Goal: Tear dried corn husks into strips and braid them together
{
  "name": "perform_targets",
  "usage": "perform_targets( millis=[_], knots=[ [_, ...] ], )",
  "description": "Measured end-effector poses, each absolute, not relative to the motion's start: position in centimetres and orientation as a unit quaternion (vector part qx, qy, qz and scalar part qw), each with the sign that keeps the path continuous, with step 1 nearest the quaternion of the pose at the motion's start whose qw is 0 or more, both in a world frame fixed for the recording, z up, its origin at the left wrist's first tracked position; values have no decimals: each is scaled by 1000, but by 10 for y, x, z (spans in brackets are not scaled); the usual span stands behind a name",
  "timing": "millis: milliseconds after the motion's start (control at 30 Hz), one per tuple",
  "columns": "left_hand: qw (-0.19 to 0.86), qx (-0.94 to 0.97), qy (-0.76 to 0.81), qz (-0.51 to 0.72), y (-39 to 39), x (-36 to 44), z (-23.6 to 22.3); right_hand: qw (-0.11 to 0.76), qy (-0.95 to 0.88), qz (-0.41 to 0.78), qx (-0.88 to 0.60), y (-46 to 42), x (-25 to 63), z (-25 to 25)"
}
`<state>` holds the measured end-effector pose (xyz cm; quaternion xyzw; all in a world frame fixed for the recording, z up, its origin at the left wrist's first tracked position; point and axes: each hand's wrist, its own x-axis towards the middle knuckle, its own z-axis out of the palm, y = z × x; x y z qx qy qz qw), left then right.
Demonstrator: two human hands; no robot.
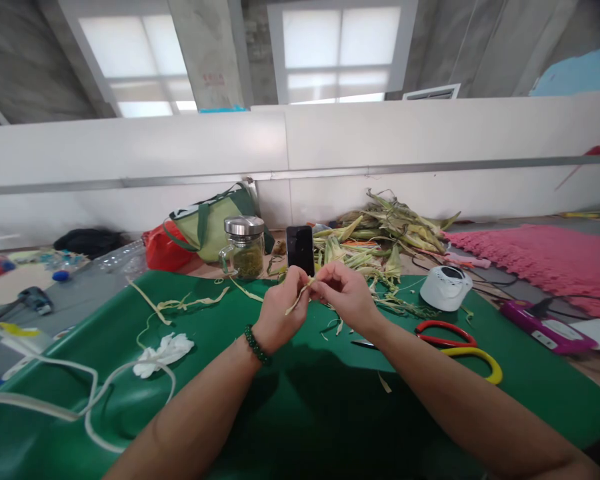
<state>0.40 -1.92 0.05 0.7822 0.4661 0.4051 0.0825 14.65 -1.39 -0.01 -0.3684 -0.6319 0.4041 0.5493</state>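
My left hand (279,313) and my right hand (347,295) meet above the green mat (300,413), both pinching one thin pale corn-husk strip (300,298) between fingertips. A green bead bracelet (256,345) circles my left wrist. Behind the hands lies a pile of green and yellow corn husks (380,237). Loose husk strips (185,303) lie on the mat to the left, beside a small white husk flower (164,351).
A glass jar with a metal lid (244,247), a black phone (300,249) standing upright, a green bag (207,223), a white round device (446,288), red and yellow scissors handles (460,343), a pink knitted mat (545,257) and a white cord (55,393) surround the work area.
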Motion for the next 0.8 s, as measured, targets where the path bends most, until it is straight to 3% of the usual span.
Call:
perform_targets(
  millis=[167,333,567,800],
  knots=[
    [96,785,463,400,-19,4,0,551,-672,340,-361,-15,151,1],
    [88,825,433,353,-19,6,-2,413,-738,374,-382,-10,168,13],
    [103,858,402,302,-19,9,-5,378,-822,135,-404,-11,176,19],
    [309,811,335,367,-19,10,2,436,-807,88,-388,-10,175,19]
  ],
)
